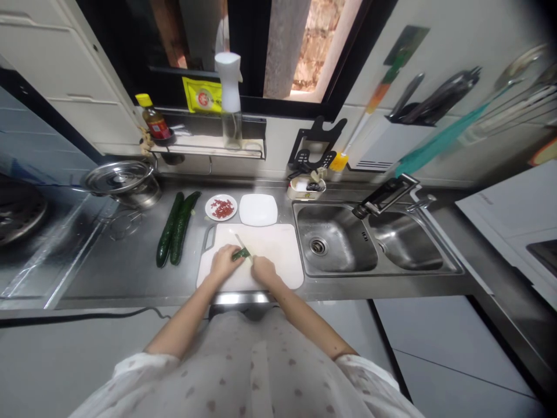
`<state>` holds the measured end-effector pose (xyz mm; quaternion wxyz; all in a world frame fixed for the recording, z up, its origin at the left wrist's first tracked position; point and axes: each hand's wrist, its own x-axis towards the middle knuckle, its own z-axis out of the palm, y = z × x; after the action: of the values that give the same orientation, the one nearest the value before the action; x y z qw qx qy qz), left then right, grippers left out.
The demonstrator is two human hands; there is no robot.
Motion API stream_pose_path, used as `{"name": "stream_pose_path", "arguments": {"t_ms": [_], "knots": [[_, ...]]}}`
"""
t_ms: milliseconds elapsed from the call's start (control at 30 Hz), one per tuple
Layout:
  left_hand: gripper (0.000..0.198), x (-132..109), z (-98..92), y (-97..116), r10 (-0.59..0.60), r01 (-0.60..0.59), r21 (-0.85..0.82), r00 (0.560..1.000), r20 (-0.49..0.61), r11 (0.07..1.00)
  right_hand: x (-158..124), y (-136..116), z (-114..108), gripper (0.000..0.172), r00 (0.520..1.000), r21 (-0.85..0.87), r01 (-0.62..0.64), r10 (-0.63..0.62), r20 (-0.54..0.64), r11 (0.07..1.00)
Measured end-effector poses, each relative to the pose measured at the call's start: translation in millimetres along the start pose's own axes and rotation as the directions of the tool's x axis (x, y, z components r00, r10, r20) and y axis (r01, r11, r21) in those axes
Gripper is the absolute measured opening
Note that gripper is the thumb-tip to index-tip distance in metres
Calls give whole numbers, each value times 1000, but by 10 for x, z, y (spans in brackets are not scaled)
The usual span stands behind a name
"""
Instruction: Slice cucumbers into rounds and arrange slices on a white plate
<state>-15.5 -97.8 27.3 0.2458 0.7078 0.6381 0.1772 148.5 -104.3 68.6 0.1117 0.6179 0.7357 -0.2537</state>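
Note:
On a white cutting board (278, 247), my left hand (224, 264) presses its fingers around a short green piece of cucumber (239, 254). A knife (242, 242) is gripped in my right hand (263, 270); its thin blade slants up and left beside the cucumber piece, and its handle is hidden in the fist. Whether the blade touches the piece I cannot tell. Left of the board lie two whole cucumbers (177, 229) side by side. Behind it are a white plate of small red chopped bits (221, 207) and a bare white square plate (258, 209).
A double steel sink (335, 238) with a black faucet (383, 197) adjoins the board on the right. At the back left stands a lidded steel pot (124, 181). A shelf (209, 145) above holds a sauce bottle (154, 119) and a spray bottle (230, 101). A knife block (374, 142) hangs at right.

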Motion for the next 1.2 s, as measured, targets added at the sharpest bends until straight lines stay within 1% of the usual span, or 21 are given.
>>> {"name": "stream_pose_path", "arguments": {"t_ms": [133,233,367,467,567,733,933,1067,1200], "knots": [[28,14,57,-21,-2,2,-62,1000,-8,998,-44,20,9,31,1000,0,-4,4,4,1000],[29,6,104,-52,-2,-1,-99,1000,-26,995,-131,58,30,32,999,-10,-23,23,27,1000],[29,-18,135,-69,10,-16,-106,999,-48,994,-258,124,70,31,998,-26,-40,41,45,999],[29,-24,146,-73,21,-27,-105,998,-64,994,-282,147,77,30,999,-33,-31,33,40,999],[28,-23,151,-77,16,-23,-109,998,-66,994,-221,126,60,28,999,-16,-26,26,40,1000],[28,-26,133,-58,10,-16,-102,998,-59,995,-30,35,25,29,1000,6,-7,7,-4,1000],[28,-26,121,-50,-5,0,-104,999,-39,995,161,-67,-7,27,1000,58,12,-10,-27,998],[28,-25,114,-57,7,-11,-106,999,-37,994,182,-86,-26,28,999,62,15,-12,-47,998],[28,-36,88,-38,19,-23,-105,999,-35,994,93,-46,-26,30,1000,60,0,2,-24,998]]}}
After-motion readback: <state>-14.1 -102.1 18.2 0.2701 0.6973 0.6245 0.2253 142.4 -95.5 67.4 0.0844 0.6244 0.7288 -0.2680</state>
